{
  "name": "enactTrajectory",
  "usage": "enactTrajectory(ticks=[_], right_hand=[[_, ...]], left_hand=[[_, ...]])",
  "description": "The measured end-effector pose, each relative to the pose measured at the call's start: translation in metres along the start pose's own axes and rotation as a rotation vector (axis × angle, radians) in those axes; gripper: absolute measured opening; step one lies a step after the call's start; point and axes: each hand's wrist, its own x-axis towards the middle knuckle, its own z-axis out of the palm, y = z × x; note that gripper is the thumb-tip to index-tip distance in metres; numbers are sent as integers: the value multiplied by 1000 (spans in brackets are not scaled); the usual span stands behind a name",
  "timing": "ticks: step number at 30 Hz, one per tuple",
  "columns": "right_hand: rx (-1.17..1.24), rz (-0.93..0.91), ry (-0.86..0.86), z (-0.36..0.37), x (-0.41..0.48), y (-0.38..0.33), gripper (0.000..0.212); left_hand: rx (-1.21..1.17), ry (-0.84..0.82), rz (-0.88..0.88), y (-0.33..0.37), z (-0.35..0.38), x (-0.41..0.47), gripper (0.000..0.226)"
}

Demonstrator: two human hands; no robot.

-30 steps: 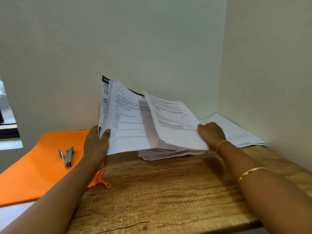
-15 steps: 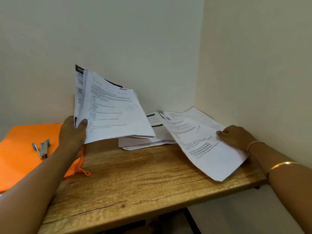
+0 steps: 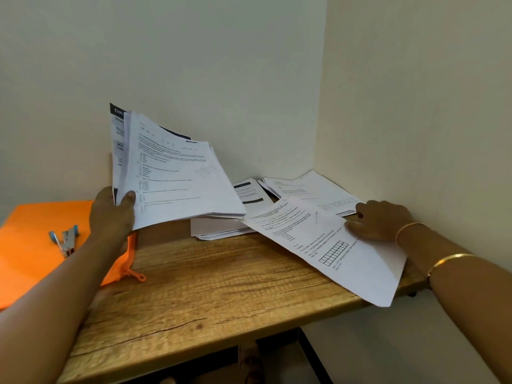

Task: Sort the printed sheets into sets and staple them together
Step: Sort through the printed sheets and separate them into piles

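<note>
My left hand grips a thick stack of printed sheets by its lower left corner and holds it tilted up off the wooden table. My right hand pinches a single printed sheet with a small grid; that sheet lies slanted over the table's right edge. Under the lifted stack lies a flat pile of sheets. Another pile of sheets sits in the back right corner. A small metal stapler with blue tips lies on the orange pouch at the left.
Walls close off the table at the back and on the right. The orange pouch's zipper pull hangs onto the wood. The table's front edge runs across the lower view, with dark floor below.
My right hand has drawn the grid sheet off the stack and carried it right and down to the table's right side. My left hand keeps the stack raised.
</note>
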Motion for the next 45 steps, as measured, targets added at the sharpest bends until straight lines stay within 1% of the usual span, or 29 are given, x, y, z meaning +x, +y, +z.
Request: enactTrajectory(ticks=[2,4,7,9,11,13,16,20,22,24,26,30,32,35,41,43,45], right_hand=[[-42,2,74,0,3,-7,52],[-9,-44,153,-3,5,-17,55],[183,-175,218,-12,7,-40,51],[385,-241,222,-23,5,-62,47],[584,-285,201,-38,3,-89,44],[788,-290,165,-51,1,-118,41],[1100,-273,44,-68,-1,-161,42],[1369,-196,-114,-85,2,-201,47],[1480,-133,-176,-90,7,-216,41],[1497,-72,-145,-91,14,-228,26],[1505,-10,-98,-90,20,-236,17],[1571,79,-78,-87,29,-243,10],[1554,89,-31,-87,31,-243,7],[1501,89,29,-88,34,-244,12],[1460,78,67,-93,40,-244,10],[1443,74,58,-97,40,-243,11],[1485,78,-15,-101,39,-241,17]], left_hand=[[-5,-5,-1,1,0,-1,32],[-17,-6,-6,1,0,-1,32],[-35,-5,-16,2,0,-2,32],[-63,-4,-15,3,0,-3,32],[-91,-11,-2,5,-1,-4,31],[-102,-19,29,6,-1,-6,29],[-107,-11,87,8,-3,-7,26],[-154,17,148,11,-5,-10,25],[-166,33,164,11,-5,-10,26],[-176,43,180,10,-5,-9,24],[-192,48,190,11,-4,-8,22],[-223,41,184,13,-2,-11,20],[-241,35,185,14,-1,-12,16],[-278,19,170,15,-1,-12,16],[-346,15,93,11,-5,-6,16],[-352,22,79,12,-6,-5,15],[-342,36,87,13,-6,-6,15]])
